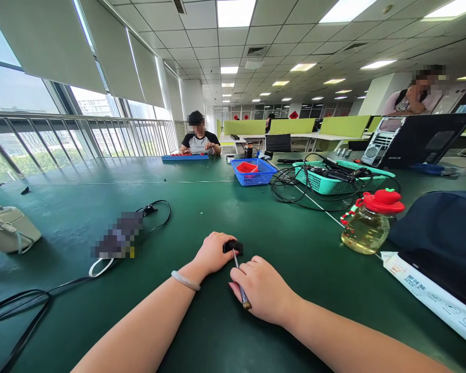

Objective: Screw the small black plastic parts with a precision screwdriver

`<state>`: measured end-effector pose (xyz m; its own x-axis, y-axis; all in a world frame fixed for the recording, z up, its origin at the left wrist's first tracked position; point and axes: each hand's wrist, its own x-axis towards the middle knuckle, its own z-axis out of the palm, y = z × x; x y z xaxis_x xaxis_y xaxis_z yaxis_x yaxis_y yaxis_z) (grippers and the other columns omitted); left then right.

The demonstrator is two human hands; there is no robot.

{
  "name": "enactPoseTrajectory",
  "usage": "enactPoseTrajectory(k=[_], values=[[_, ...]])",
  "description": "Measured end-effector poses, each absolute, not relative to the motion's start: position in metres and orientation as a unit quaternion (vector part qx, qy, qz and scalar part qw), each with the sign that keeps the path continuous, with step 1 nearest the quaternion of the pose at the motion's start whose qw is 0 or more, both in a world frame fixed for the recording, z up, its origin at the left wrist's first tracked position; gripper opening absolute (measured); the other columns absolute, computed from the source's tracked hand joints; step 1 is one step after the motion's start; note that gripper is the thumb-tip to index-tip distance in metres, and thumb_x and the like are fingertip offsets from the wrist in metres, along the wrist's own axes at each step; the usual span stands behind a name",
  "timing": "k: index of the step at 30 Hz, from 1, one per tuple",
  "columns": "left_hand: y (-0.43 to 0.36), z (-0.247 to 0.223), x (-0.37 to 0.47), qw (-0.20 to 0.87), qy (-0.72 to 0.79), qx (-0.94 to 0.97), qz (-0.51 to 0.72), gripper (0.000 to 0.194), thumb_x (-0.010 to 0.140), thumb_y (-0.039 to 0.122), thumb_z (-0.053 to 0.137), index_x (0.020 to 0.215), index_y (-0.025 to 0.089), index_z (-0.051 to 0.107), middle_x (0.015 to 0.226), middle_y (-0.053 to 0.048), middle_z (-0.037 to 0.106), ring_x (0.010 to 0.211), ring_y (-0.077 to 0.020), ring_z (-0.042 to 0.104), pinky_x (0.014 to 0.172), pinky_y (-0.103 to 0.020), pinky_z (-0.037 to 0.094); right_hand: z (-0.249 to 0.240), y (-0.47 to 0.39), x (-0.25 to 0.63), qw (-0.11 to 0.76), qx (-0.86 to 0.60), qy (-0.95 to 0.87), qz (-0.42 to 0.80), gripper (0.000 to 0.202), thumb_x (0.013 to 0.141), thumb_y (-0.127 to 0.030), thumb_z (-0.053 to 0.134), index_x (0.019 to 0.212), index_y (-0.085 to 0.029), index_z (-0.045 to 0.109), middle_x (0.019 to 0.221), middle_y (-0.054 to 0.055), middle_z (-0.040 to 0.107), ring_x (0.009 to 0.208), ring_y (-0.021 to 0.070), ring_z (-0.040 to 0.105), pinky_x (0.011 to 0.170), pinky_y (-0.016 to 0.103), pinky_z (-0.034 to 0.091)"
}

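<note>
On the green table, my left hand [214, 252] is closed on a small black part [237, 247], pressing it against the tabletop. What kind of part it is, I cannot make out. My right hand [262, 287] grips a slim metal screwdriver [236, 259], its darker handle end [246, 302] sticking out below the fingers toward me. The tool's tip meets the near side of the black part, close to my left fingertips. A pale bangle [185, 280] circles my left wrist.
A blue basket [254, 178] with a red tray and a teal basket [326, 185] of black cables stand ahead. At right are a red-lidded jar [367, 228] and a white packet [431, 298]; at left, a lanyard [34, 295] and beige case [10, 228]. A person [200, 137] sits opposite.
</note>
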<state>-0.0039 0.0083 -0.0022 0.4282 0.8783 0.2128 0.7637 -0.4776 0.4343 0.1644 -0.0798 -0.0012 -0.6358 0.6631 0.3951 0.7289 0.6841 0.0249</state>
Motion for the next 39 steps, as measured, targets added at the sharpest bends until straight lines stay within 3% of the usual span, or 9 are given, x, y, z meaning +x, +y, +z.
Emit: enactPoseTrajectory(k=[20,39], values=[[0.0071,-0.0012,-0.0056,0.134,0.499,0.830,0.210,0.033,0.079,0.025,0.069,0.112,0.025,0.072,0.110,-0.005,0.074,0.111,-0.0273,0.060,0.100,-0.042,0.047,-0.0004,-0.0775,0.1646,0.247,-0.399,-0.881,-0.066,0.019,0.094,-0.018,0.048,0.076,-0.019,0.055,0.065,-0.001,0.062,0.055,0.0122,0.047,0.068,0.030,0.027],[0.0064,-0.0017,-0.0052,0.121,0.490,0.837,0.213,0.032,0.079,0.026,0.070,0.111,0.024,0.072,0.110,-0.005,0.074,0.112,-0.0283,0.058,0.101,-0.043,0.046,-0.0012,-0.0768,0.1637,0.223,-0.393,-0.889,-0.076,0.017,0.093,-0.021,0.052,0.076,-0.020,0.054,0.064,-0.002,0.060,0.056,0.0125,0.050,0.063,0.029,0.028]])
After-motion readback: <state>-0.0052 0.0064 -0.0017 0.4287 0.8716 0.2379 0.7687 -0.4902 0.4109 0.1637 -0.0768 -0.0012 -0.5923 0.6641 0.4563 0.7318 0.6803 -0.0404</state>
